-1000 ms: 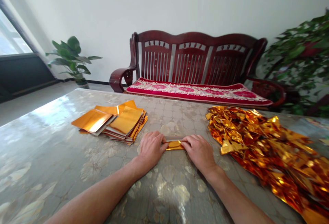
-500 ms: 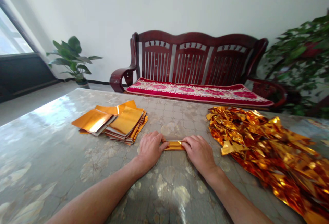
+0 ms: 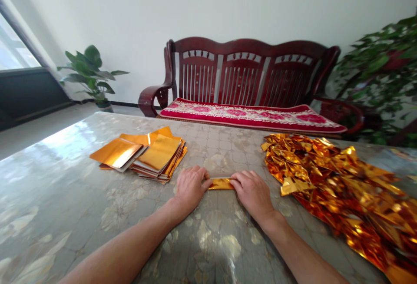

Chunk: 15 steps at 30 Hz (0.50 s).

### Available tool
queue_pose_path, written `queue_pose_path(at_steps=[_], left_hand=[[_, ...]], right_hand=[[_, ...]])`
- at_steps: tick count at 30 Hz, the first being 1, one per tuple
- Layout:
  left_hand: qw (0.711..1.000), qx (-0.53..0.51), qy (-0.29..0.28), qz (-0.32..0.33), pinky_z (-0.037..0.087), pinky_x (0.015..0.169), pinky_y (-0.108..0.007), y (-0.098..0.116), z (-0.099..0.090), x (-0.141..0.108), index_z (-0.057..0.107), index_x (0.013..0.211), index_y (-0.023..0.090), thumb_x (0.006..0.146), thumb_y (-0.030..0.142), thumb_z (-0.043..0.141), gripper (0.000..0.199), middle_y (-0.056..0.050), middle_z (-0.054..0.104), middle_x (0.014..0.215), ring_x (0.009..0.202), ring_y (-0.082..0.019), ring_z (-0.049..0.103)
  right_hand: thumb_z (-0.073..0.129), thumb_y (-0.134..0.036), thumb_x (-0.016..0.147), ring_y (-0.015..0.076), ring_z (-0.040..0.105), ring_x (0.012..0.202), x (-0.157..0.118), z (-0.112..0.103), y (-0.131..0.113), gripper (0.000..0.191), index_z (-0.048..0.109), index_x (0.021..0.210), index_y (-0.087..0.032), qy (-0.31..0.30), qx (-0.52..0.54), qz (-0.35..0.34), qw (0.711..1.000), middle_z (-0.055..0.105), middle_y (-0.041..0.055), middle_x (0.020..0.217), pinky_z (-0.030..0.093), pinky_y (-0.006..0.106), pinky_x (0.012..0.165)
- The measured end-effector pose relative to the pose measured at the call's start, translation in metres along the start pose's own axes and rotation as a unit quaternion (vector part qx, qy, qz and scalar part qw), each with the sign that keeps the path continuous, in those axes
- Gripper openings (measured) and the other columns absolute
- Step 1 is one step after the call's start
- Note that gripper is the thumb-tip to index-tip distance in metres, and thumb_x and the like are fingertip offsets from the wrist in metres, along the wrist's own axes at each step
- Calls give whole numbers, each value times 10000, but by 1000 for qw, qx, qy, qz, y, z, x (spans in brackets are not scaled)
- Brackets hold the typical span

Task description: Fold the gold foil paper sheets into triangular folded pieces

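Observation:
A narrow folded strip of gold foil paper [image 3: 220,183] lies crosswise between my hands, close to the tabletop. Its left end is pinched by my left hand [image 3: 192,187], thumb toward me and fingers curled on the far side. My right hand [image 3: 253,191] grips the right end in the same way. Both ends of the strip are hidden under the fingers. Left of my hands rests a loose stack of flat gold paper sheets [image 3: 159,156]. On the right spreads a large heap of folded, shiny gold foil pieces [image 3: 339,188].
The table [image 3: 130,214] has a glossy, flower-patterned cover. Beyond its far edge stands a dark red wooden bench [image 3: 243,75] with a red and white seat cover [image 3: 250,116]. Potted plants stand at the back left [image 3: 94,75] and right [image 3: 387,67]. Clear plastic [image 3: 395,162] lies at the right.

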<state>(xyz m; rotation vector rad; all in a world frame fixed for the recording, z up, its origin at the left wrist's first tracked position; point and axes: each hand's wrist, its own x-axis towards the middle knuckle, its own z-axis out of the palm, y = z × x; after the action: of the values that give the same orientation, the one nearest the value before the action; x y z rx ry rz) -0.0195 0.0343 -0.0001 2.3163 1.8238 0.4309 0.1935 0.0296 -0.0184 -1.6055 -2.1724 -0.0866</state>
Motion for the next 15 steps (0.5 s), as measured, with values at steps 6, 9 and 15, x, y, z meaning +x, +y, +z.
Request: queue_pose_path(at_steps=[6, 9, 15], left_hand=[[999, 0, 35, 40, 424, 833, -293, 1, -2, -1, 650, 959, 227, 906, 329, 646, 116, -26, 628, 1008, 971, -195, 592], [995, -11, 24, 99, 428, 840, -280, -1, 2, -1, 686, 896, 229, 952, 292, 581, 135, -26, 634, 974, 953, -181, 579], [986, 19, -3, 167, 447, 820, -290, -5, 10, -3, 711, 981, 249, 1009, 283, 471, 245, -32, 647, 926, 933, -189, 563]], right_hand=[[616, -269, 904, 206, 584, 862, 1, -1, 0, 62, 672, 884, -253, 2, 10, 9, 1000, 704, 7, 868, 366, 310, 744], [619, -257, 885, 202, 591, 809, 1, -1, -1, 60, 642, 939, -247, 13, 14, 37, 999, 689, 4, 814, 366, 305, 709], [655, -280, 860, 199, 588, 757, 3, -2, -3, 93, 620, 934, -236, 9, -6, 63, 998, 657, -1, 763, 348, 296, 671]])
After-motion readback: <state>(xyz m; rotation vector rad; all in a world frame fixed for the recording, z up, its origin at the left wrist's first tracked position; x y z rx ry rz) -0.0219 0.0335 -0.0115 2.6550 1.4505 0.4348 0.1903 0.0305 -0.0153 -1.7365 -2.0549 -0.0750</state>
